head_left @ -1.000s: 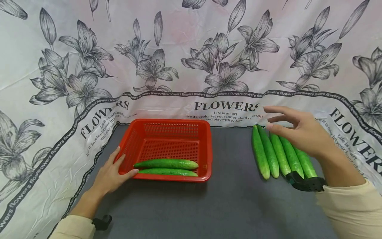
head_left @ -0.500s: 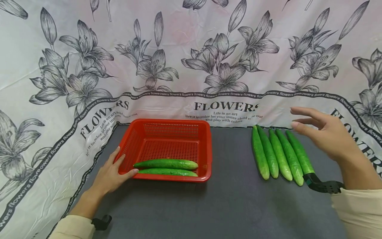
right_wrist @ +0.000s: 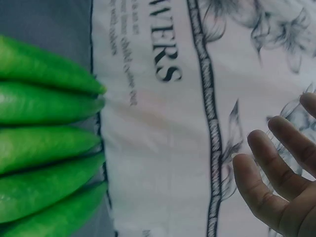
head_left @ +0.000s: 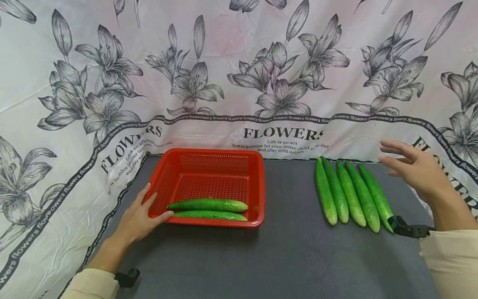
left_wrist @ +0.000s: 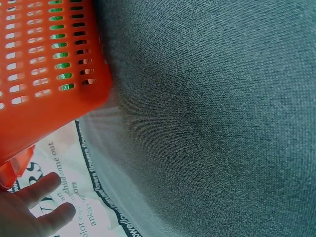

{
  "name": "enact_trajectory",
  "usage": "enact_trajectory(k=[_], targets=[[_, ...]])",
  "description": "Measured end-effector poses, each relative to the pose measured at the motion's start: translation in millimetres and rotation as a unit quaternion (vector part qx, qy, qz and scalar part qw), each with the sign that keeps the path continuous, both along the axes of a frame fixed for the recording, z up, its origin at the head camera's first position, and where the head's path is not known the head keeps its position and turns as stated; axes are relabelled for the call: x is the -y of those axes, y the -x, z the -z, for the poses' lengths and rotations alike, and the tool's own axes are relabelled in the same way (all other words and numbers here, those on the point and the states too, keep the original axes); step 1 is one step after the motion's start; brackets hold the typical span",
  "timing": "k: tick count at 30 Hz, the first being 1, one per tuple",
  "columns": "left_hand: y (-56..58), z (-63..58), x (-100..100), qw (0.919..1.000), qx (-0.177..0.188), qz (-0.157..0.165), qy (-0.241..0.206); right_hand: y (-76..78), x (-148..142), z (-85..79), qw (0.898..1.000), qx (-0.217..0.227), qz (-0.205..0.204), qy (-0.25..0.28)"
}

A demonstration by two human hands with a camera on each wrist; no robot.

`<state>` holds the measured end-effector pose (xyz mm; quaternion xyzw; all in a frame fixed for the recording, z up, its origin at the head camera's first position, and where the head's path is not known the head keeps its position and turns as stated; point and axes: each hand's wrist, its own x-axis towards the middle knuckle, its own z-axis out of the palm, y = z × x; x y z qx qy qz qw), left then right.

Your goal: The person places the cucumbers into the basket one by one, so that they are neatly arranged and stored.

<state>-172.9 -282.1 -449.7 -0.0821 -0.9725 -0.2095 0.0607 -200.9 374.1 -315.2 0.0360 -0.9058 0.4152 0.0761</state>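
Note:
A red plastic basket point(head_left: 261, 187) with slotted walls stands on the left of the dark grey table. Inside, two green cucumbers point(head_left: 207, 204) lie side by side along its near wall. My left hand point(head_left: 136, 220) rests at the basket's near left corner, thumb at the front rim and fingers spread along the left side. In the left wrist view, two straight fingers point(left_wrist: 42, 190) show beside the red wall. On the right, several cucumbers point(head_left: 350, 193) lie in a row. My right hand point(head_left: 422, 170) hovers beyond their right side, fingers relaxed and holding nothing, as the right wrist view also shows.
A white cloth point(head_left: 284, 143) printed with flowers and lettering hangs behind the table and along its sides. Grey tabletop point(head_left: 287, 199) lies between the basket and the cucumber row. Both wrists wear black straps point(head_left: 410, 229).
My right hand has moved right from above the cucumber row to beyond it, uncovering the cucumbers on the right. My left hand and the basket have stayed put.

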Motion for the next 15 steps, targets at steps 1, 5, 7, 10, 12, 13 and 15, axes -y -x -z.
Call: enact_trajectory(k=[1, 5, 7, 10, 12, 13, 15], targets=[[-0.1, 0.1, 0.0, 1.0, 0.0, 0.0, -0.001, 1.6, -2.8, 3.0, 1.0, 0.007, 0.002, 0.0], [-0.8, -0.2, -0.1, 1.0, 0.005, -0.001, -0.004, 7.2, -12.9, 12.5, 1.0, 0.028, 0.009, -0.003], [-0.8, -0.1, 0.1, 1.0, 0.007, -0.001, -0.005, 9.4, -17.5, 16.3, 0.999, 0.038, 0.011, -0.003], [-0.5, -0.1, 0.4, 1.0, 0.008, -0.002, -0.003, 11.8, -25.7, 21.9, 0.999, 0.053, 0.01, 0.0], [0.0, -0.2, 0.6, 0.9999, 0.01, -0.002, -0.002, 14.0, -32.2, 26.5, 0.998, 0.063, 0.008, 0.007], [0.1, -0.3, 0.8, 0.9999, 0.01, -0.002, 0.0, 15.4, -35.5, 29.0, 0.998, 0.069, 0.007, 0.01], [0.2, -0.6, 0.9, 0.9999, 0.01, -0.002, 0.003, 18.9, -41.8, 34.5, 0.997, 0.082, 0.006, 0.014]])
